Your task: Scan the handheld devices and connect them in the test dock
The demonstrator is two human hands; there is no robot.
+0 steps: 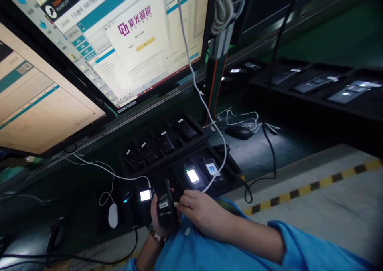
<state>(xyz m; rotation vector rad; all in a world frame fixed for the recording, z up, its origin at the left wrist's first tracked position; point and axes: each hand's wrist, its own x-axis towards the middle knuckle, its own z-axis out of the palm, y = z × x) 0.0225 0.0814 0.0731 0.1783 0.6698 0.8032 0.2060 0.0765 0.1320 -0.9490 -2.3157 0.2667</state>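
My left hand [154,217], with a watch at its wrist, is wrapped round a black handheld device [165,215] that bears a white label. It holds the device up close to the blue shirt. At the device's right side, my right hand [199,211], wearing a ring, is closed in a pinch on the end of a white cable [194,79]. Whether the plug is in the device cannot be made out. Just behind the hands lie a device with a lit white screen [193,176], another showing a blue logo [212,169], and a cabled one with a lit screen [145,195].
A black tray [191,143] beyond holds several labelled devices. Two monitors, one a bright screen [125,35], stand behind. A white mouse [113,216] lies left; a black mouse [239,133] lies right. More devices sit in a dark tray [317,69] at far right. The white cable hangs across the view.
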